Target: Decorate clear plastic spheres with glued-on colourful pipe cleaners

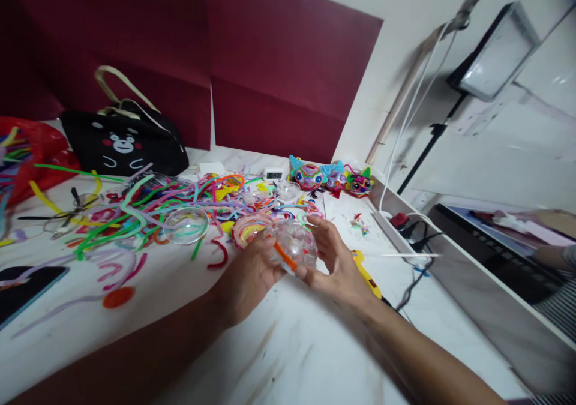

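Note:
A clear plastic ball-like piece (299, 244) with an orange strip on its near side is held between both hands above the white table. My left hand (252, 273) grips its left side, fingers partly behind it. My right hand (337, 264) holds its right side, thumb at the lower end of the orange strip and fingers curved over the far side. Just behind lies a round piece with pink and yellow rings (252, 228). A clear round shell (186, 225) rests to the left among colourful fuzzy stems (148, 204).
A black bag (123, 141) and a red plastic bag (40, 156) stand at the left, with a phone (27, 288) nearer. Decorated animal-face balls (309, 177) sit at the back. To the right are a yellow tool (366, 273) and a power strip (396, 231) with cables.

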The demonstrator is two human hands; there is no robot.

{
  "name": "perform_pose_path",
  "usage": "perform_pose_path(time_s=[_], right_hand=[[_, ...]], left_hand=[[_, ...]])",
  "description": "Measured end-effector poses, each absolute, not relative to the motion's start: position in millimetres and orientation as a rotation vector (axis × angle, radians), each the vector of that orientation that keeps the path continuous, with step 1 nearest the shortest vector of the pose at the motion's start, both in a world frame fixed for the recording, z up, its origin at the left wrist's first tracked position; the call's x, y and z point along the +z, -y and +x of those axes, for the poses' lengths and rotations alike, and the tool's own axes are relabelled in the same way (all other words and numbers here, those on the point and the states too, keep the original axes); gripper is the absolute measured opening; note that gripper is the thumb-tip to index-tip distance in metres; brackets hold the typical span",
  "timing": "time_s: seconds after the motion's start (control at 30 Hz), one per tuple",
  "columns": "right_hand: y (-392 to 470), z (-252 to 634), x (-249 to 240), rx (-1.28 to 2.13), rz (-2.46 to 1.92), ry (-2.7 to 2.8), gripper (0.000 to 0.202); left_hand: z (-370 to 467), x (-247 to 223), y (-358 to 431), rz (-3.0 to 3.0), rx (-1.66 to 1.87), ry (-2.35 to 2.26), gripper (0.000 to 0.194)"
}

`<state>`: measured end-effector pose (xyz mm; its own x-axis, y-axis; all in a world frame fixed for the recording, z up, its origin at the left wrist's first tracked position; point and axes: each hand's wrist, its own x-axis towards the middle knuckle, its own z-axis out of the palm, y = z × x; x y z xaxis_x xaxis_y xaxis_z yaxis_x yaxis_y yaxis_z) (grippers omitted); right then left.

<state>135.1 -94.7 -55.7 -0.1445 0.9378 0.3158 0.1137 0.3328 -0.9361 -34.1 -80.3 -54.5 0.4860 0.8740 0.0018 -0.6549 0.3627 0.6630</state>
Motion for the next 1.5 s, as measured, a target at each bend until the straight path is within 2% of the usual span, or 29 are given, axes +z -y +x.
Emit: perform_pose_path(time_s=[0.33, 0.8, 1.1, 1.5], right_hand=[[96.2, 138.7, -58.3, 0.996, -0.985, 1.554, 0.080], [101.8, 141.5, -63.8, 0.937, -0.994, 1.573, 0.082], [101.5, 142.7, -66.3, 0.937, -0.989, 1.577, 0.086], [102.9, 141.1, -62.0, 0.966, -1.019, 1.556, 0.084]], left_hand=[[-35.1, -59.6, 78.9, 0.651, 0.994, -0.341, 0.033], [-34.4, -61.4, 80.2, 0.653, 0.971, -0.308, 0.041], [-34.4, -67.8, 78.0, 0.659, 0.957, -0.271, 0.028], [-33.5, -67.7, 79.3, 0.673, 0.923, -0.275, 0.031]])
